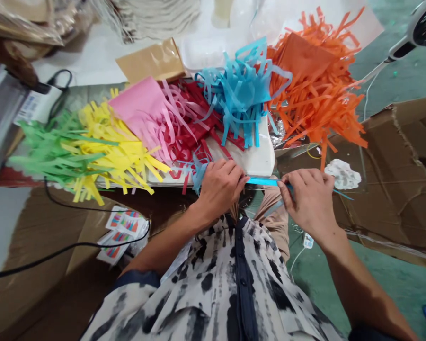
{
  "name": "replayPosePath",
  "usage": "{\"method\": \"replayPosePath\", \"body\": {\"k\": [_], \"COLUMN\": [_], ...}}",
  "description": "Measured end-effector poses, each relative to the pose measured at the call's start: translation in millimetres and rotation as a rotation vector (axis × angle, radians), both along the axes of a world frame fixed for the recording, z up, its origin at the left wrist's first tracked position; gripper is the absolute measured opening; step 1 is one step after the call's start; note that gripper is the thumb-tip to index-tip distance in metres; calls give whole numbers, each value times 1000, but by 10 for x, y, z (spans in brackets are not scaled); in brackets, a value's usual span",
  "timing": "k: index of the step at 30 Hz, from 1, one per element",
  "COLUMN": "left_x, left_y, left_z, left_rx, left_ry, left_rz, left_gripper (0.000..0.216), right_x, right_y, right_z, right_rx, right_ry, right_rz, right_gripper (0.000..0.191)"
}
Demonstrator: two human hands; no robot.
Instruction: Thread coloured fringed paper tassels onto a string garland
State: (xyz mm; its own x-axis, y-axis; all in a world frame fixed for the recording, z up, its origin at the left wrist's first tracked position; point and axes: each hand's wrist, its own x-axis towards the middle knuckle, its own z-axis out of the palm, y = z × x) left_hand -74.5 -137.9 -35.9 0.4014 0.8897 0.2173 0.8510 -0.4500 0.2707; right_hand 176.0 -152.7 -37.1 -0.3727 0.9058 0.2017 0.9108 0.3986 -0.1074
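A narrow blue strip (pixel 263 181), part of a fringed paper tassel, stretches level between my two hands at the table's front edge. My left hand (pixel 223 184) is closed round one end, with the frayed blue fringe (pixel 199 173) poking out on its left side. My right hand (pixel 307 194) pinches the strip farther right, and a thin tip sticks out beyond its fingers. Just behind them lie a blue tassel bundle (pixel 243 92), a dark red one (pixel 188 123) and a pink one (pixel 142 104). The orange bundle (pixel 308 80) sits behind my right hand.
Yellow (pixel 110 147) and green (pixel 60 147) fringe bundles cover the table's left part. A tan packet (pixel 152 61) lies at the back. Cardboard boxes (pixel 394 175) flank both sides, and a small fan (pixel 421 28) stands at upper right. A black cable (pixel 57 253) crosses the lower left.
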Motion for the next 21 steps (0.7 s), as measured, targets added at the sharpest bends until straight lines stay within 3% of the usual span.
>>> {"method": "replayPosePath", "body": {"k": [9, 14, 17, 21], "left_x": [9, 37, -80, -412], "left_y": [45, 54, 75, 85], "left_z": [-32, -100, -138, -89], "left_rx": [50, 158, 165, 152], "left_ry": [41, -59, -64, -57], "left_rz": [13, -230, -285, -207], "left_gripper": [24, 22, 22, 22], "right_x": [-77, -121, -4, 244], "right_y": [25, -106, -182, -227], "right_z": [86, 30, -32, -79], "right_rx": [33, 161, 207, 248], "right_ry": [-22, 47, 55, 80], "right_rz": [-60, 105, 92, 64], "right_gripper": [22, 22, 22, 23]}}
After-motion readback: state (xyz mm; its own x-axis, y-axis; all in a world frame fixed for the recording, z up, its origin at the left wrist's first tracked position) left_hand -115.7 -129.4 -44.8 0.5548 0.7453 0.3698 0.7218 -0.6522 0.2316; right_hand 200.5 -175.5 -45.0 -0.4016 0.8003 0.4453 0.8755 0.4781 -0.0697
